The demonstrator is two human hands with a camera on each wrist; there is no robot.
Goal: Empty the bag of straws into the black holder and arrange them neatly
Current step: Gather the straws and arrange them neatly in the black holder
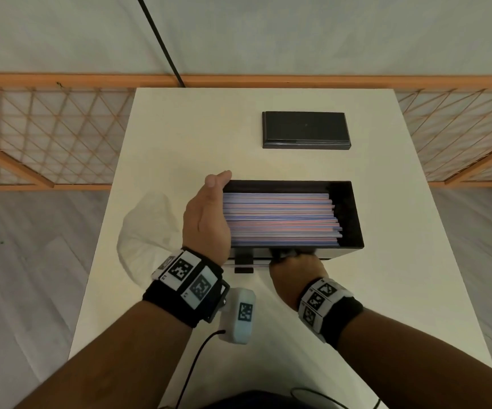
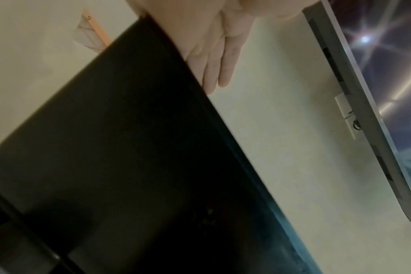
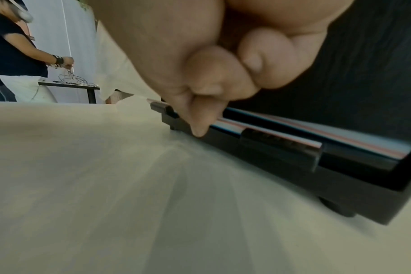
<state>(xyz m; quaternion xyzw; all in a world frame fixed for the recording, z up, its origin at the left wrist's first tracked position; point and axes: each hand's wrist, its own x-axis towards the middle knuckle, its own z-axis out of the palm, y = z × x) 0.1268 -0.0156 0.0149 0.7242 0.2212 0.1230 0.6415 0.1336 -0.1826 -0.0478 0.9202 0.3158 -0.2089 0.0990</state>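
The black holder (image 1: 348, 208) stands mid-table, and several red, white and blue striped straws (image 1: 280, 219) lie lengthwise inside it. My left hand (image 1: 209, 214) is flat, fingers straight, and presses against the holder's left end and the straw tips. In the left wrist view its fingers (image 2: 214, 70) lie along the top of the holder's dark wall (image 2: 106, 148). My right hand (image 1: 294, 270) is curled at the holder's front. There its thumb and fingers (image 3: 200, 118) pinch a single straw (image 3: 282, 134) that lies in the front slot (image 3: 340, 185).
The holder's black lid (image 1: 306, 129) lies flat behind it. A crumpled clear plastic bag (image 1: 147, 231) lies at the left edge of the white table (image 1: 179, 137). A wooden lattice fence (image 1: 47, 128) runs behind. Another person (image 3: 12, 46) stands at a far table.
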